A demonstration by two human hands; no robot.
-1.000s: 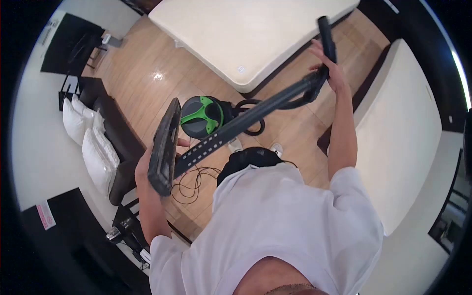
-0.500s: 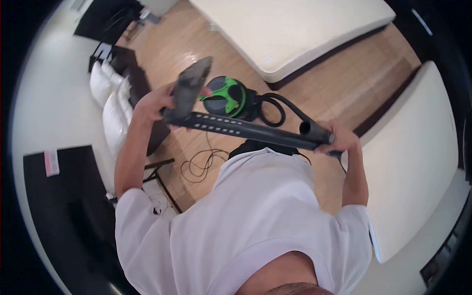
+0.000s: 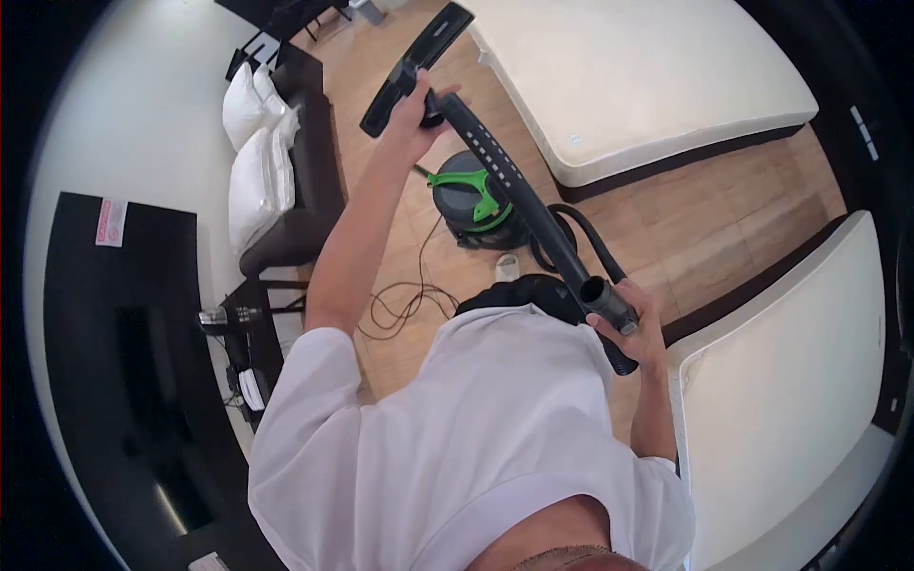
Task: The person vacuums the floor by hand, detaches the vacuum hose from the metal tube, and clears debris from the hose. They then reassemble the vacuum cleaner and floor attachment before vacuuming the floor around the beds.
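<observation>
My left hand (image 3: 416, 119) is closed around the neck of a black vacuum floor nozzle (image 3: 440, 36), held up at the far end of a black vacuum tube (image 3: 535, 214). The nozzle's round neck opening sits beside the tube's upper end and looks apart from it. My right hand (image 3: 640, 326) grips the tube near its lower end, together with a short open-ended pipe piece (image 3: 600, 295). Behind the tube, a black hose (image 3: 597, 238) curves from the dark grey and green canister vacuum cleaner (image 3: 466, 195) on the floor.
Bare mattresses lie on dark bases at the upper right (image 3: 647, 86) and right (image 3: 790, 381). White pillows (image 3: 259, 186) rest on a dark sofa (image 3: 319, 181). A loose cable (image 3: 409, 309) coils on the wooden floor. A black panel with a pink label (image 3: 110, 221) is at left.
My left hand has raised the nozzle up and to the right, and the tube has swung from nearly level to steeply slanted. My right hand has dropped lower. The view has shifted.
</observation>
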